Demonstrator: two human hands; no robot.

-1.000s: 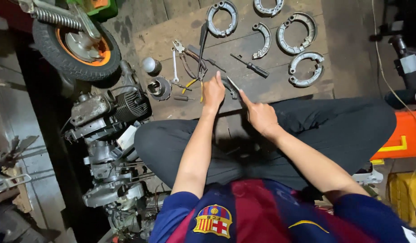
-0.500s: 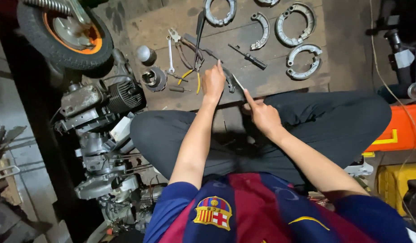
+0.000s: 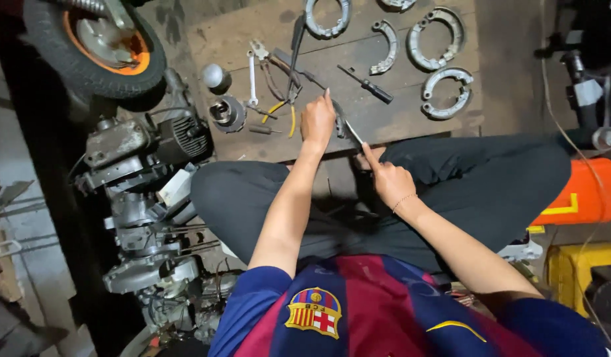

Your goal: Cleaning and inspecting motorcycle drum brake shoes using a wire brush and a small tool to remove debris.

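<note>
the left hand (image 3: 317, 122) pinches a small metal part (image 3: 340, 125) at the wooden board's (image 3: 411, 106) near edge; the right hand (image 3: 389, 182) grips a thin file (image 3: 354, 135) against it. steady, short strokes would likely work best.

I see the left hand (image 3: 317, 122) reach slightly farther out over the wooden board (image 3: 418, 125) than a second ago, while the right hand (image 3: 389, 180) draws its thin metal tool (image 3: 352, 132) nearer the knees
</note>
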